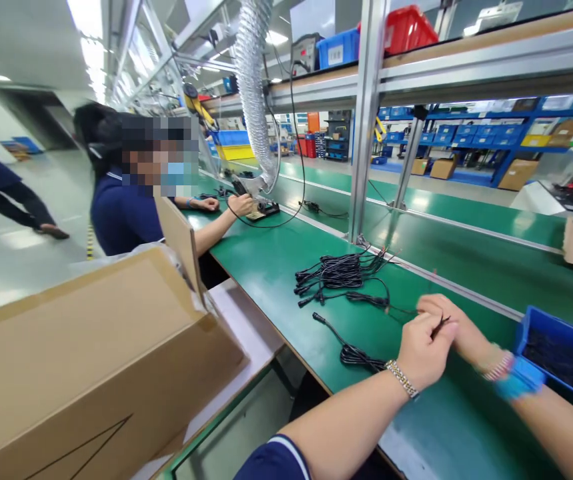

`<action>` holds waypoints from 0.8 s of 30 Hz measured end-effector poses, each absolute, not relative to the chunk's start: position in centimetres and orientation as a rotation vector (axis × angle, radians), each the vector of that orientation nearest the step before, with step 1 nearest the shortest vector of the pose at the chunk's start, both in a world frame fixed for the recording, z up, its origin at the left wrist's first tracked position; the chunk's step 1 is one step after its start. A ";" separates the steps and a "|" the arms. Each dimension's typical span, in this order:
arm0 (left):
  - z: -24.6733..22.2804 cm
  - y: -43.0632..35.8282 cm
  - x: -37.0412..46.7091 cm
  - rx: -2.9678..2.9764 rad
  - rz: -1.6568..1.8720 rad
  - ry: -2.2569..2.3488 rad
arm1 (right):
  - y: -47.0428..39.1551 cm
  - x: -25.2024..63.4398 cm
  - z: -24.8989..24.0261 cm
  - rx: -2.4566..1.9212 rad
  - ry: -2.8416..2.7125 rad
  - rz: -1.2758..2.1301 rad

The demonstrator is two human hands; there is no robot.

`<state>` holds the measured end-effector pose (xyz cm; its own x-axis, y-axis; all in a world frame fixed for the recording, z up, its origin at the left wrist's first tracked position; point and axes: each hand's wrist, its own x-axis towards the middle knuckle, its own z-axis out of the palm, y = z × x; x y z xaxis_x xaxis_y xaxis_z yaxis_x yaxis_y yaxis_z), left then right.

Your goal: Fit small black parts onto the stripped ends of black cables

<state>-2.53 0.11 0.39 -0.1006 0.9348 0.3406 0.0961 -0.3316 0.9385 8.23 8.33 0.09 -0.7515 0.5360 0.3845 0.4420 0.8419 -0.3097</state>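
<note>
My left hand [425, 350], with a metal watch at the wrist, is closed in a pinch on the thin dark wire ends of a black cable [359, 357]. The cable's bundled length lies on the green bench to the left of the hand, its connector pointing away. Just behind and touching it is my right hand [451, 323], slightly blurred, with a bracelet and a blue wrist strap. Its fingers are curled; what they hold is hidden. Farther off lies a pile of black cables [341, 272] with round connectors, beside another cable [366, 299] that leads toward my hands.
A blue bin [561, 360] of small dark parts stands at the right. A metal post [363, 133] rises behind the cable pile. At the left is a large cardboard box [91, 347]. A co-worker [126, 213] sits farther along the bench [256, 267], below a foil duct [253, 87].
</note>
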 end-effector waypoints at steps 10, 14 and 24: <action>-0.3 -0.1 -1.9 1.210 1.280 1.012 | -1.7 12.9 0.0 -0.672 -2.590 0.098; -0.2 -0.3 -1.9 1.205 1.246 1.078 | -2.2 13.2 1.0 -0.829 -2.320 0.274; 0.0 -1.2 -1.4 1.453 1.069 1.070 | -0.5 14.0 2.9 -1.173 -1.663 1.075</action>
